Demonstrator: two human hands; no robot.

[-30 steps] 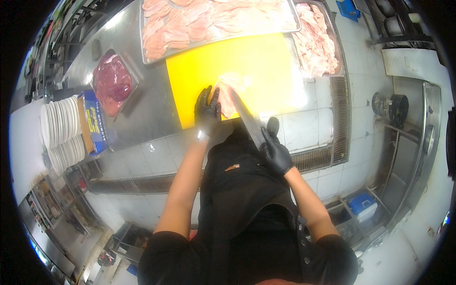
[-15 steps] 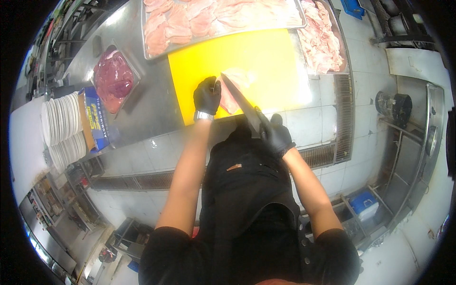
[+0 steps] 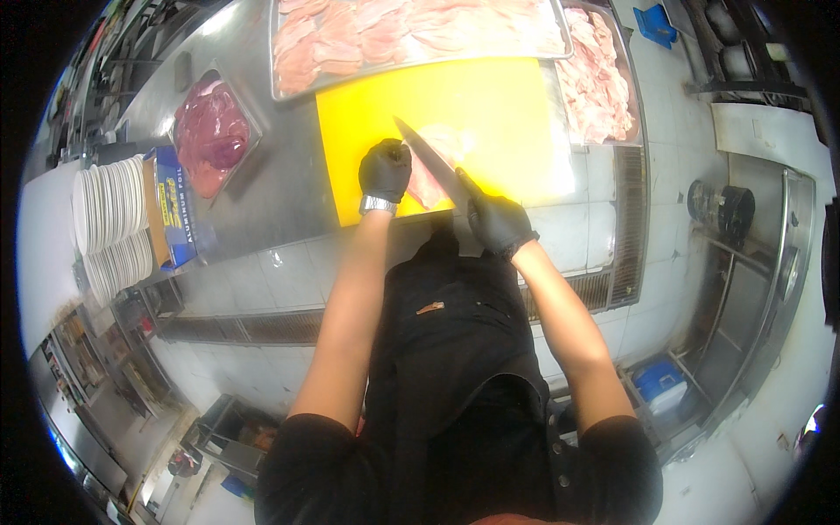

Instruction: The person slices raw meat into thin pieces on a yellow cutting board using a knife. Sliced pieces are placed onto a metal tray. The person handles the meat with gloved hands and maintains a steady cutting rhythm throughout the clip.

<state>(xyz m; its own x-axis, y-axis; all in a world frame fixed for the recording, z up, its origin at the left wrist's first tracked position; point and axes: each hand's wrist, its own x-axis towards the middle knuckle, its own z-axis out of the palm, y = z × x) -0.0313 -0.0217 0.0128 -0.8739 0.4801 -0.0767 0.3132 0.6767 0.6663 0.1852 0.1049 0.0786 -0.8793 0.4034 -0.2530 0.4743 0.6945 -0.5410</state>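
A pale pink raw chicken fillet (image 3: 422, 185) lies on a yellow cutting board (image 3: 350, 114). My left hand (image 3: 385, 171), in a black glove, is closed at the fillet's left edge, its fingers curled; the exact grip is partly hidden. In a black glove too, my right hand (image 3: 500, 223) is wrapped around the handle of a long kitchen knife (image 3: 435, 162). The blade slants across the fillet, its tip pointing up and left past it above the board. My right index finger stretches along the blade's heel.
Beyond the board stands a metal tray (image 3: 275, 74) of flat meat slices. Right of it, a container (image 3: 637, 105) holds meat pieces. On the steel counter (image 3: 289, 166) at left are a tray of dark red meat (image 3: 213, 136), a blue foil box (image 3: 178, 214) and stacked white plates (image 3: 112, 210).
The knife has slid forward and left, so its tip now reaches past the fillet. My right hand has moved up and closer to the board. My left hand stays at the fillet.
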